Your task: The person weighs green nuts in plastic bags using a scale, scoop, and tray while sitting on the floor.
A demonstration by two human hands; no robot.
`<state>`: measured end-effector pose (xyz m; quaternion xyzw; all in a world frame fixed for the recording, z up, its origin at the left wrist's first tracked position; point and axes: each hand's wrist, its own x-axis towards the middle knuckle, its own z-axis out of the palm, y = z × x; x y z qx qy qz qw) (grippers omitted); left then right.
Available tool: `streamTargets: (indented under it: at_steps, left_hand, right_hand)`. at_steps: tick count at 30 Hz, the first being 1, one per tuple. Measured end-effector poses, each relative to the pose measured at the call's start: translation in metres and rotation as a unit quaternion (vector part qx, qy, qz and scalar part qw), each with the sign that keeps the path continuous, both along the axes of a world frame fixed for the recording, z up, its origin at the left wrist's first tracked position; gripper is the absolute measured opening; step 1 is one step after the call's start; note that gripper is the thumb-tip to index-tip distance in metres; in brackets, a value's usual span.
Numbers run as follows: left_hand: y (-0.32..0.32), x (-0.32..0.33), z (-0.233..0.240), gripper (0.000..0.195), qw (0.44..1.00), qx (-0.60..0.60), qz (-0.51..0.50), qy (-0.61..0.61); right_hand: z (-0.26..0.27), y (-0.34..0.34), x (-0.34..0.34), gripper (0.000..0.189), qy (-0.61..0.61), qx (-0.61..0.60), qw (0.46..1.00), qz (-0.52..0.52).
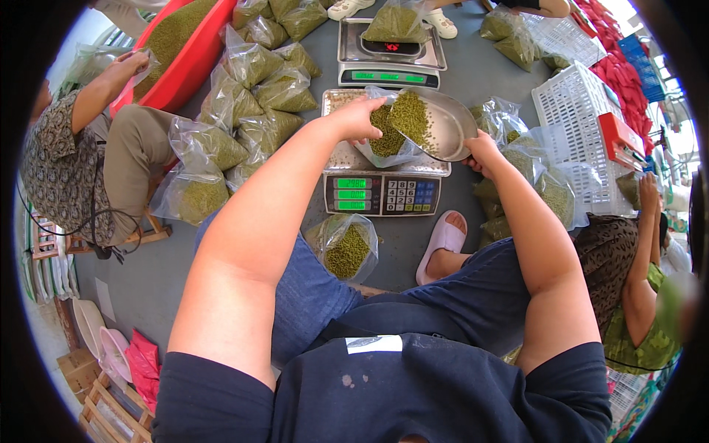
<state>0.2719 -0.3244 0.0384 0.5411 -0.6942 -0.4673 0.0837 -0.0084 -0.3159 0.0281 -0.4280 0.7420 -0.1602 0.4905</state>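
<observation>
Green pellets or beans, perhaps mung beans, lie in a round metal scoop (451, 124) that my right hand (481, 150) grips by its handle. The scoop's edge tilts over the mouth of a clear plastic bag (390, 158) that holds more of them. This bag rests on the metal pan of a digital scale (382, 194). My left hand (363, 119) is at the bag's left rim, fingers spread; whether they pinch the plastic is hard to tell. An open filled bag (346, 252) stands on the floor between my feet and the scale.
Filled bags (285, 88) are heaped left of the scales, and others (554, 194) at the right. A second scale (388, 75) stands beyond, bearing a bag. A red tub (188, 83) holds green beans. White crates (576, 111) and a red stapler (620, 141) are right. People sit at both sides.
</observation>
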Motion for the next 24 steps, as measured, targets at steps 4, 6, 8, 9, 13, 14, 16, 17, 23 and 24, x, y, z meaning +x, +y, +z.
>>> streamTargets:
  at_steps: [4,6,8,9,13,14,16,17,23,24]
  left_hand:
    - [-0.001,0.001,0.002,0.075,1.000,0.003,-0.003,0.007]
    - [-0.002,0.001,-0.001,0.074,1.000,0.006,0.001,0.008]
    - [-0.003,0.002,-0.002,0.074,1.000,0.004,0.006,0.006]
    - [-0.003,0.002,-0.002,0.074,1.000,0.002,0.008,0.004]
    - [0.002,-0.001,0.004,0.073,1.000,-0.004,0.017,-0.004]
    - [0.002,0.000,0.003,0.073,1.000,-0.006,0.014,0.002]
    - [0.001,0.001,0.000,0.073,1.000,-0.011,0.009,0.014]
    - [0.001,0.002,-0.001,0.073,1.000,-0.016,0.010,0.016]
    - [0.002,0.000,-0.009,0.072,0.999,-0.024,0.031,0.023]
    - [0.002,0.001,-0.008,0.072,0.999,-0.023,0.035,0.015]
  right_hand:
    - [0.003,-0.002,0.005,0.026,0.023,0.003,1.000,0.009]
    - [0.006,-0.002,0.007,0.026,0.031,-0.008,0.999,0.015]
    - [0.008,-0.002,0.008,0.027,0.040,-0.022,0.999,0.021]
    - [0.008,-0.002,0.007,0.027,0.043,-0.029,0.998,0.024]
    - [0.007,-0.004,0.008,0.028,0.051,-0.078,0.995,0.038]
    - [0.008,-0.004,0.008,0.029,0.070,-0.085,0.993,0.048]
    - [0.012,-0.005,0.012,0.029,0.107,-0.099,0.987,0.070]
    - [0.014,-0.005,0.014,0.030,0.120,-0.106,0.984,0.077]
    - [0.012,0.000,0.013,0.034,0.155,-0.121,0.975,0.103]
    - [0.013,0.002,0.013,0.034,0.157,-0.127,0.974,0.106]
